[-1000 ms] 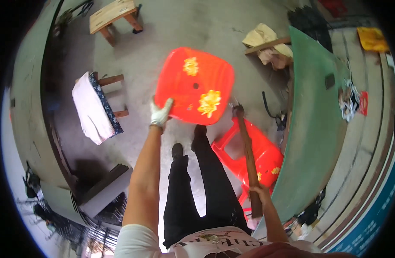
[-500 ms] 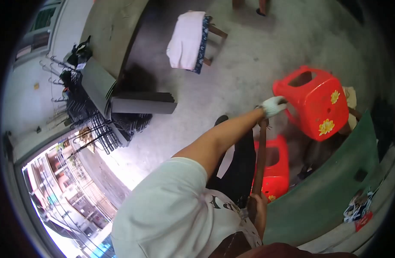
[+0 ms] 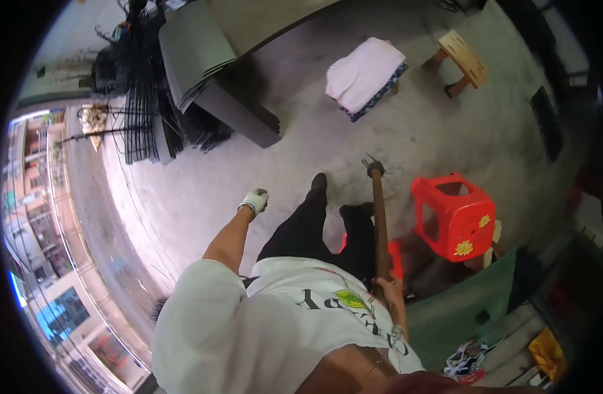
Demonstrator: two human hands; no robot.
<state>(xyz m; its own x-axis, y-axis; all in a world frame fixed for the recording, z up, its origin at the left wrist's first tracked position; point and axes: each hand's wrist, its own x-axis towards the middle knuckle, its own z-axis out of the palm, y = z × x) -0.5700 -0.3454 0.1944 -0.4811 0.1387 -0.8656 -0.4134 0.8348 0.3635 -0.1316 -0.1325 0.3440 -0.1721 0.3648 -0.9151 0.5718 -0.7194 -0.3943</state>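
My left hand, in a white glove, hangs over the floor left of my legs, its fingers curled with nothing visible in them. My right hand is bare and wraps round the near part of a brown wooden pole. The pole points forward over my right leg, and thin dark prongs spread from its far end. To the right of the pole a red plastic stool with yellow flower prints stands tilted in the view. Part of a second red stool shows behind my right leg, mostly hidden.
A stool topped with a pinkish-white cloth and a wooden stool stand farther ahead. Grey panels and black wire racks lean at the left, near an open doorway. A green board lies at the right.
My left hand has come away from the pole's upper end by the red stool and swung left. The right hand keeps hold of the pole. The view has turned and shifted.
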